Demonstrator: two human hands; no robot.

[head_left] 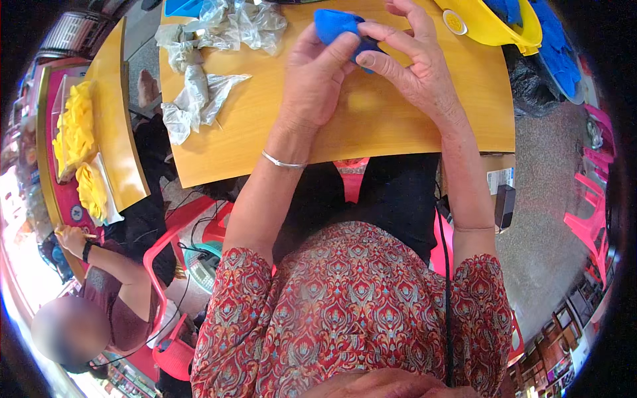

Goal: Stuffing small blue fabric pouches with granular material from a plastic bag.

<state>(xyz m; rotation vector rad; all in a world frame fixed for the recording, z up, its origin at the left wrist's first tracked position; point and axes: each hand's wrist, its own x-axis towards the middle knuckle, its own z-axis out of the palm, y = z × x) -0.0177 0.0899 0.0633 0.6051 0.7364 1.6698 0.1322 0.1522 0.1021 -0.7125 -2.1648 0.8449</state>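
Over the far edge of the wooden table, my left hand [315, 83] pinches a small blue piece [334, 24] that looks like folded cloth, its thumb pressed on top. My right hand [415, 66] meets the piece from the right, index fingertip on its upper edge and thumb at its lower edge. Between those two fingertips a dark blue fold shows. The other right fingers are raised off it. What exactly the blue piece is, I cannot tell.
Crumpled clear plastic bags [192, 99] lie on the table [252, 142] at left. A yellow basin [488, 30] with blue pieces [557, 56] beside it stands at right. A co-worker [119, 285] sits left, near yellow pieces [76, 126]. Pink chairs [587, 212] stand on the floor.
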